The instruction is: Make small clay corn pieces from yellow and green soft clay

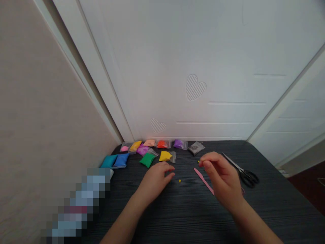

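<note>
My right hand (223,179) is raised over the table with thumb and forefinger pinched together. A tiny yellow bit of clay (198,161) shows at those fingertips. My left hand (159,174) hovers with thumb and fingers apart and holds nothing. Just right of its fingertips, a small yellow clay ball (179,181) lies on the dark table (167,220). A pink plastic modelling knife (203,180) lies between the hands, its lower end reaching toward my right hand. Beyond my left hand is a bag of yellow clay (166,156).
Black-handled scissors (245,174) lie right of my right hand. Several small bags stretch along the back, including green clay (147,160), red clay (162,144), purple clay (179,144) and a grey bag (196,148). A blue bag (121,160) is at left. A white panel (162,61) rises behind.
</note>
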Tool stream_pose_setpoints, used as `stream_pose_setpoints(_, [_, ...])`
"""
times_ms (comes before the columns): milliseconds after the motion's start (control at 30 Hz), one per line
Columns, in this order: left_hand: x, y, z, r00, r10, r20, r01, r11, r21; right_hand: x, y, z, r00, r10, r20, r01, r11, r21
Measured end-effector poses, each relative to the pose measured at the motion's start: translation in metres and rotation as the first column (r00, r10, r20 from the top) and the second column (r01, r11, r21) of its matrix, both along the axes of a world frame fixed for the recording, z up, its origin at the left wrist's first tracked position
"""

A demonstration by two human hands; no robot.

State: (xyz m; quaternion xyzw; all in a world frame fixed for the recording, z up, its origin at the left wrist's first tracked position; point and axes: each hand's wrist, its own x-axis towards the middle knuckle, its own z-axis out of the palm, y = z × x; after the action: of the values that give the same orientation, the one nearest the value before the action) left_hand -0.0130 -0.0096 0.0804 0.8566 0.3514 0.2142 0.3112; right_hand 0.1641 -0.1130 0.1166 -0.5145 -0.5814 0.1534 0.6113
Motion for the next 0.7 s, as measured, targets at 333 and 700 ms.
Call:
stream_pose_setpoints(333, [-0.004, 0.016, -0.062, 0.990, -0.112, -0.087, 0.108, 0.993, -0.051, -0.006, 0.021, -0.077, 0.998, -0.016, 0.059, 0.030, 0.969, -0.245])
stream_pose_setpoints(700, [0.004, -0.003, -0.050, 0.939, 0.071, 0.337, 0.094, 0.889, -0.449, -0.010, 0.022, -0.086, 0.980, 0.057, 0.188, -0.002, 0.960, -0.279])
